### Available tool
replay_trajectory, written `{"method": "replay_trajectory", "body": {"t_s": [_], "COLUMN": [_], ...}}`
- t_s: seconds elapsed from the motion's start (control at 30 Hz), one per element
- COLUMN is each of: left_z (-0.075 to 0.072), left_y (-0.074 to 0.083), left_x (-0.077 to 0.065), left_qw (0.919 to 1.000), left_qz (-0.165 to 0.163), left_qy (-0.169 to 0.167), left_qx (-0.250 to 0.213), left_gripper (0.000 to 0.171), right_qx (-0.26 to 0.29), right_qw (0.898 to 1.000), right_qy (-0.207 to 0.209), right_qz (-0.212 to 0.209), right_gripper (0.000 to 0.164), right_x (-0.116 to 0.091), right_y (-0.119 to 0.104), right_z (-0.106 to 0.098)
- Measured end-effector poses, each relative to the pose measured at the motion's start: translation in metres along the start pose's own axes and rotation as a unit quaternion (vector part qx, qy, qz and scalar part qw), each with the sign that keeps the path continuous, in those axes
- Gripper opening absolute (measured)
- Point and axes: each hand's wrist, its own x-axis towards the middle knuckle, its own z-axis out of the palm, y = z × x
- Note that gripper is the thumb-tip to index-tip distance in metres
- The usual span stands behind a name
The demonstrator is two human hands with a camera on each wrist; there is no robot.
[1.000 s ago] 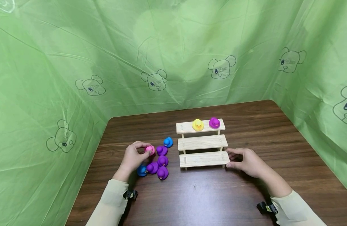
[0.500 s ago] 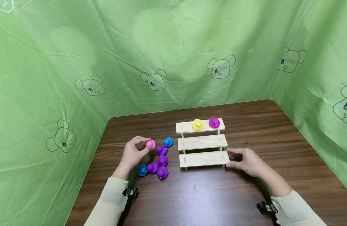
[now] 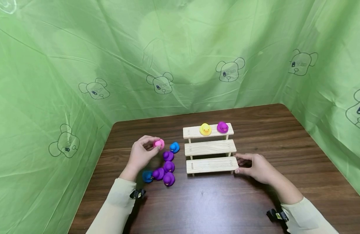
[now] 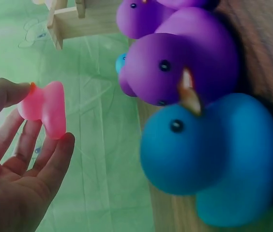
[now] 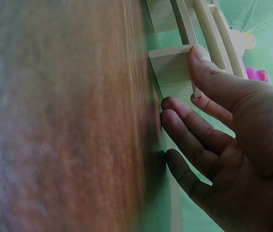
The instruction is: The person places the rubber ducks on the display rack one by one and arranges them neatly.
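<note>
My left hand (image 3: 140, 155) pinches a small pink rubber duck (image 3: 159, 144) between thumb and fingertips. In the left wrist view the pink duck (image 4: 52, 107) hangs in the air, clear of the other ducks. My right hand (image 3: 258, 168) holds the right end of the lowest step of a three-tier wooden display stand (image 3: 212, 165). Thumb and index finger sit on opposite edges of that step in the right wrist view. On the top step stand a yellow duck (image 3: 205, 129) and a magenta duck (image 3: 222, 127); the lower two steps are bare.
Several purple ducks (image 3: 168, 166) cluster on the dark wooden table (image 3: 209, 208) left of the stand. One blue duck (image 3: 174, 147) stands at the cluster's far end, another blue duck (image 3: 147, 176) at its near left. Green cloth (image 3: 180, 58) walls surround the table.
My left hand has lifted the pink duck and carried it away from me, slightly rightward, past the purple ducks' far end. The right hand and the stand have kept their places.
</note>
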Motion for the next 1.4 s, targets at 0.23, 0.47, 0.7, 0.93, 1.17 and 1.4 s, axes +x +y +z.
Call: {"method": "replay_trajectory", "body": {"t_s": [0.23, 0.47, 0.7, 0.93, 1.17, 1.4], "left_z": [0.007, 0.015, 0.023, 0.034, 0.042, 0.051], "left_y": [-0.001, 0.007, 0.014, 0.025, 0.030, 0.039], "left_x": [0.006, 0.015, 0.024, 0.031, 0.039, 0.047], "left_qw": [0.9998, 0.9995, 0.9985, 0.9982, 0.9986, 0.9976], "left_qz": [0.006, 0.010, 0.023, 0.033, 0.036, 0.054], "left_qy": [-0.002, -0.001, -0.012, -0.020, -0.013, -0.022], "left_qx": [-0.019, -0.031, -0.049, -0.047, -0.037, -0.037], "left_gripper": [0.028, 0.028, 0.029, 0.032, 0.031, 0.027], "right_qx": [0.006, 0.007, 0.005, 0.008, 0.004, 0.008], "right_qw": [1.000, 1.000, 1.000, 1.000, 1.000, 1.000], "right_qy": [-0.002, -0.005, -0.002, -0.003, -0.001, 0.002], "right_qz": [0.003, 0.004, 0.002, 0.000, 0.001, 0.002], "right_gripper": [0.068, 0.068, 0.068, 0.068, 0.068, 0.067], "right_x": [0.001, 0.000, -0.001, -0.001, -0.001, -0.001], "right_y": [0.001, -0.001, -0.002, -0.001, 0.000, -0.001], "right_z": [0.002, -0.001, -0.001, 0.000, 0.001, 0.000]}}
